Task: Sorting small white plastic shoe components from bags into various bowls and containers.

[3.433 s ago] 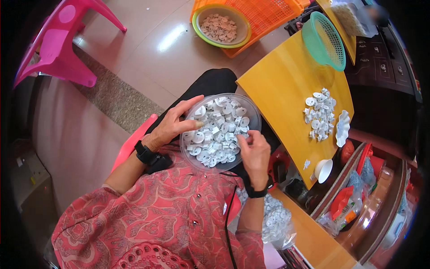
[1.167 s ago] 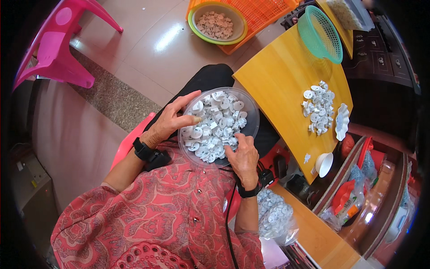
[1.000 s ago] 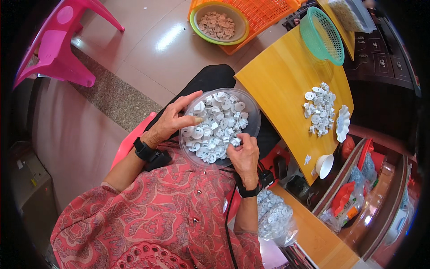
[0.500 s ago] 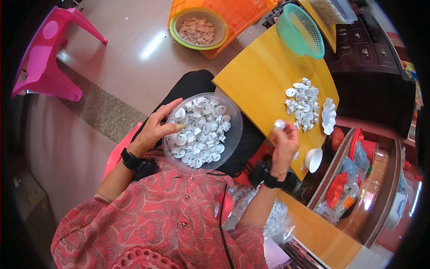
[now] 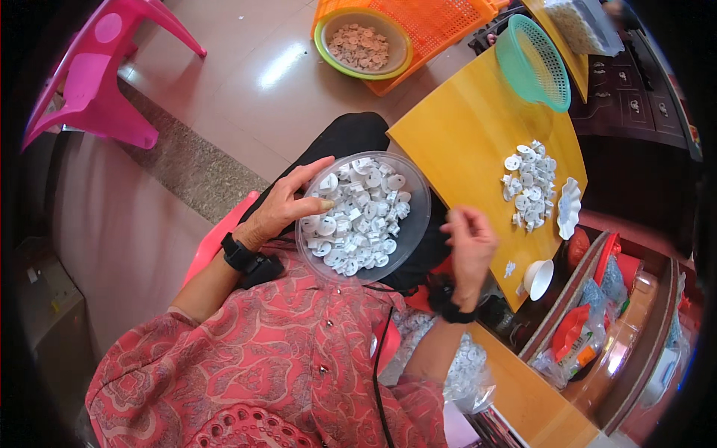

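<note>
A clear round plastic bowl (image 5: pixel 415 224) rests on my lap, filled with small white plastic parts (image 5: pixel 357 216) that have round slotted discs. My left hand (image 5: pixel 287 207) grips its left rim, thumb over the inside and fingers along the edge. Between the bowl and the yellow table (image 5: pixel 441 127), my right hand (image 5: pixel 472 250) is in the air, slightly blurred. Its fingers are curled together, and whatever they hold is hidden. More of the white parts (image 5: pixel 533 183) lie heaped on the table, right of that hand.
Beside the heap stand a white scalloped dish (image 5: pixel 569 209) and a small white bowl (image 5: pixel 538 280). A green basket (image 5: pixel 532 63) sits at the table's far end. On the floor are an orange crate (image 5: pixel 433 30), a basin of pinkish pieces (image 5: pixel 360 48) and a pink stool (image 5: pixel 97 82).
My right hand has moved left from over the table toward the bowl; the white part seen at its fingertips no longer shows. My left hand stays on the rim. The whole view has shifted slightly.
</note>
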A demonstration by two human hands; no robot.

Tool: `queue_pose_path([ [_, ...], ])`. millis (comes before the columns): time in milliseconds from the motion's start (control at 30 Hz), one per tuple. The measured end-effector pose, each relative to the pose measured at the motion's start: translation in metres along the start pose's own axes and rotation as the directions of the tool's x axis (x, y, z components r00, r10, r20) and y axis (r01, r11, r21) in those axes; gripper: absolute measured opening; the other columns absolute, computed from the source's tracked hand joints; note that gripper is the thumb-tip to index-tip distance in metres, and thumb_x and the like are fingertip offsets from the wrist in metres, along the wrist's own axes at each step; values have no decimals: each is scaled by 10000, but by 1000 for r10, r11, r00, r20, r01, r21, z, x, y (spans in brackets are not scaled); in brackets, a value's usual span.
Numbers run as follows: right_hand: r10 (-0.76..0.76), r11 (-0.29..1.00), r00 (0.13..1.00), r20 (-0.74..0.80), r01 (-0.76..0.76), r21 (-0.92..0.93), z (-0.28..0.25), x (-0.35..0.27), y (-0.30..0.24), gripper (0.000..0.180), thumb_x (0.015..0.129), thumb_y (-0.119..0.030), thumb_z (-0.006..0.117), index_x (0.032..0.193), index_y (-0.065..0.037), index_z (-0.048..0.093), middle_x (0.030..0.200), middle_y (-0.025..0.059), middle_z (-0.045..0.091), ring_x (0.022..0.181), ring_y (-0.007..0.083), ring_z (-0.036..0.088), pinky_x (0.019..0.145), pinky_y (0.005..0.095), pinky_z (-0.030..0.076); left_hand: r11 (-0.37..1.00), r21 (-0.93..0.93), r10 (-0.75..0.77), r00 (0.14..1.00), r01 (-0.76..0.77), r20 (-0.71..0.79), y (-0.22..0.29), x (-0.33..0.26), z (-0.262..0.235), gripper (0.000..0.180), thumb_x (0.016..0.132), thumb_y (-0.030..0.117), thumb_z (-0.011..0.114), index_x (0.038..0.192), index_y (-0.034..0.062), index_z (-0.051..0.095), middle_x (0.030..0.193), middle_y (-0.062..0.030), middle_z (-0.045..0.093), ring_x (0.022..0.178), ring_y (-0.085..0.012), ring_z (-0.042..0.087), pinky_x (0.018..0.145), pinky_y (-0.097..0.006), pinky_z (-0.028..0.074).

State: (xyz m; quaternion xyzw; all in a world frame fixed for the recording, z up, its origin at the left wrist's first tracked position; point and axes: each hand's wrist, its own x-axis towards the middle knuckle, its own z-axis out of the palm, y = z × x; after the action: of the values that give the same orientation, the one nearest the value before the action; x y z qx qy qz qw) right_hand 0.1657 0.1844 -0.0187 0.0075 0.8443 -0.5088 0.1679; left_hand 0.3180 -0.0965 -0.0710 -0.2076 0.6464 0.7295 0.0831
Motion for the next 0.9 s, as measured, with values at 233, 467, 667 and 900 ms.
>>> queue_pose_path([
  [233,-107,902,977,185,174,-395,68,-35,46,465,878,-204,718,1265,7,569,942,202,636,733,319,667,673,422,532,1000,27,12,1000,-12,12,-2,1,0,764,789,153,698,1491,37,419,1373,-90,540,1229,-164,519,1051,-314,405],
  [467,-168,872,974,151,218,-438,88,-50,45,357,870,-144,687,1196,-18,612,886,145,593,707,279,648,662,412,519,993,88,86,996,-83,-22,-8,0,1,785,777,319,742,1471,83,461,1262,-153,567,1167,-238,532,1000,-351,411],
  [667,-206,882,973,107,232,-410,86,-46,52,336,814,-110,691,1135,-22,641,846,126,604,696,261,641,649,401,516,994,68,84,996,-82,-23,-8,1,1,790,773,325,750,1468,79,465,1238,-155,574,1133,-236,541,982,-344,418],
  [900,-253,826,965,73,255,-502,93,-41,58,312,803,-102,683,1102,-21,647,811,123,610,677,276,632,646,392,518,992,85,92,996,-89,-23,-9,1,0,790,778,329,750,1471,84,461,1234,-151,573,1127,-232,541,974,-341,419],
])
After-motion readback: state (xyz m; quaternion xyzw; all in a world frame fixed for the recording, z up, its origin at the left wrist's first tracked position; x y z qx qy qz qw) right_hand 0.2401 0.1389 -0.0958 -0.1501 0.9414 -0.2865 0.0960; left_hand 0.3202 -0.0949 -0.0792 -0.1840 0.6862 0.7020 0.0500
